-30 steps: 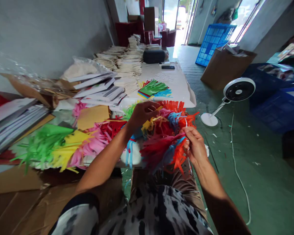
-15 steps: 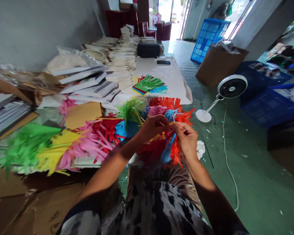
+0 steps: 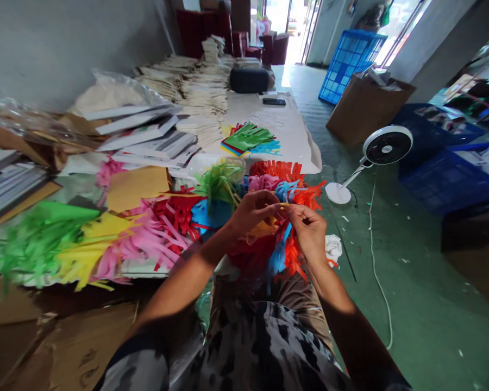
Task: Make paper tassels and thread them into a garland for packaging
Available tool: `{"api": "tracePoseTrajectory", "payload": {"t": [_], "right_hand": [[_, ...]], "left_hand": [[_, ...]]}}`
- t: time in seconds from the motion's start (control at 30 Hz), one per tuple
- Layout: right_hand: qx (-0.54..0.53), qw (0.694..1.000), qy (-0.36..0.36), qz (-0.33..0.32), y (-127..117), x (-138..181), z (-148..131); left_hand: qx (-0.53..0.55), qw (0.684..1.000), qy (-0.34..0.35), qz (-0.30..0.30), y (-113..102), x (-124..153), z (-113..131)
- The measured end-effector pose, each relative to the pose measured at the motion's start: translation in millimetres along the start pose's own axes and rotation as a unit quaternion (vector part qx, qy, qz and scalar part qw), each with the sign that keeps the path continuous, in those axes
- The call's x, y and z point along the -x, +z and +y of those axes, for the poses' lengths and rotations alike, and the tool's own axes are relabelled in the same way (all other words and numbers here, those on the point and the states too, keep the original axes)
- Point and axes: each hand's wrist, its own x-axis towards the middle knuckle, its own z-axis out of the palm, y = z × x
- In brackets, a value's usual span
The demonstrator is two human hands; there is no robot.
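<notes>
My left hand (image 3: 256, 212) and my right hand (image 3: 310, 231) meet over my lap, fingertips nearly touching. Both pinch a small yellow paper strip (image 3: 284, 206); its ends are hidden by the fingers. Below hang fringed paper tassels, with blue fringe (image 3: 277, 255), orange-red fringe (image 3: 294, 252) and dark red paper (image 3: 248, 255) partly behind my forearm. Just beyond the hands lie pink fringe (image 3: 264, 183) and red fringe (image 3: 283, 170). A green tassel (image 3: 219, 182) lies left of them, above a blue paper piece (image 3: 212, 214).
Green (image 3: 44, 233), yellow (image 3: 93, 244) and pink (image 3: 142, 239) fringed paper lines the table's near edge. Flat fringed sheets (image 3: 248, 138) lie farther back, near a phone (image 3: 274, 102) and stacked pale bundles (image 3: 206, 98). A white fan (image 3: 387, 145) stands at right, its cable (image 3: 372, 260) on the floor.
A pale strip end that stuck up above my right fingertips no longer shows. Both hands stay together, with slight finger movement. The view has shifted slightly.
</notes>
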Motion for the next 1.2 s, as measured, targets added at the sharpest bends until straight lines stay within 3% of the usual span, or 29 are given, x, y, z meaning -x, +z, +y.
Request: {"api": "tracePoseTrajectory", "payload": {"t": [0.23,0.4,0.97,1.2], "right_hand": [[0.052,0.996,-0.057,0.049,-5,11,-8],[0.066,0.997,-0.041,0.019,-6,18,-11],[0.068,0.998,-0.015,0.009,-8,14,4],[0.029,1.000,0.002,0.003,-10,10,12]], "left_hand": [[0.027,0.999,-0.002,0.028,2,-8,-9],[0.021,0.999,0.007,0.032,3,-8,-10],[0.037,0.999,0.018,0.023,3,-6,-11],[-0.053,0.996,0.077,0.007,4,-2,-20]]}}
